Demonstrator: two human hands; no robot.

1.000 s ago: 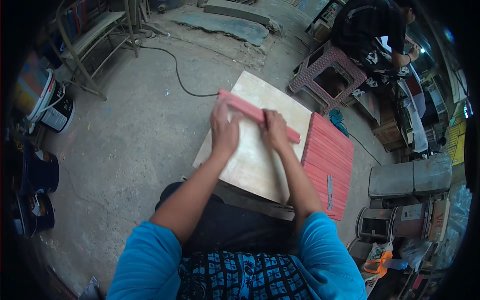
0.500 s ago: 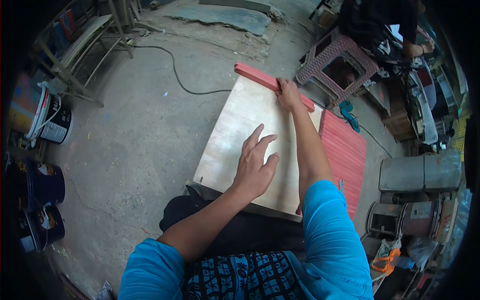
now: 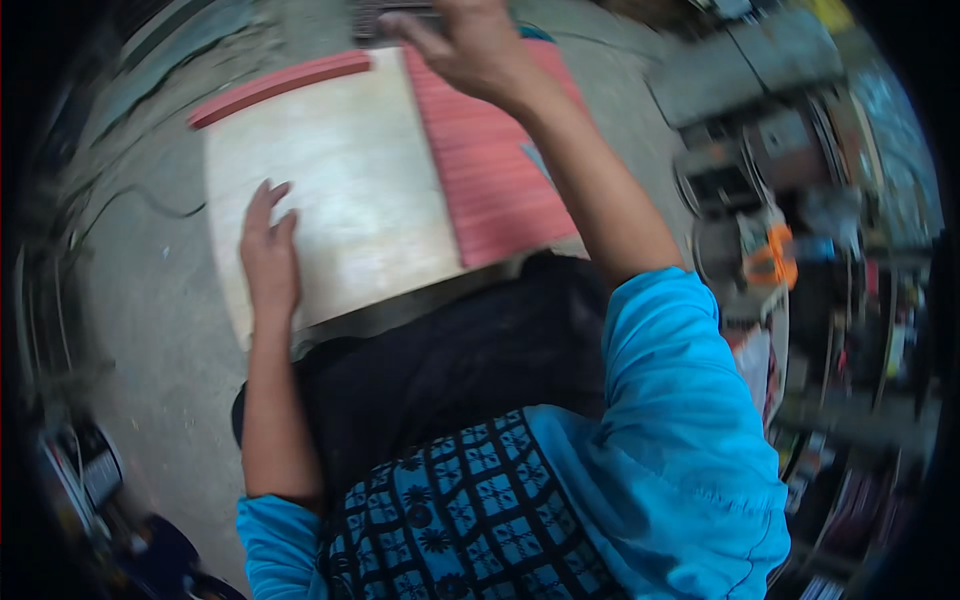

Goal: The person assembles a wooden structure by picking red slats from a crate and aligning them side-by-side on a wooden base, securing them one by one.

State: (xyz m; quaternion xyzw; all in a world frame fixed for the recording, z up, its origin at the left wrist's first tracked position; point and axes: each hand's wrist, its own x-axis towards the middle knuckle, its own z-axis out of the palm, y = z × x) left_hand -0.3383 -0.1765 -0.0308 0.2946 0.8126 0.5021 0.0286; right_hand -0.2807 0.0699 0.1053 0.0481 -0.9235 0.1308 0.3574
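A pale wooden board (image 3: 330,190) lies in front of me, with a stack of thin red strips (image 3: 280,88) along its far edge. My left hand (image 3: 270,260) hovers over the board's left part, fingers apart and holding nothing. To the board's right, red slats (image 3: 490,165) lie side by side. My right hand (image 3: 475,50) is raised above their far end, blurred and partly cut off by the top edge. Its thumb or a finger sticks out to the left, and nothing shows in it. A small metal tool (image 3: 535,155) rests on the slats, partly behind my right forearm.
On the right stand grey metal boxes (image 3: 750,65), a round container (image 3: 720,180) and an orange bag (image 3: 772,258) beside crowded shelves. Buckets (image 3: 90,465) stand at the lower left. A dark cable (image 3: 150,200) runs over the concrete floor left of the board.
My right hand has let go of the red strips and moved right, over the slats. The view has swung to the right. My left hand stays open over the board.
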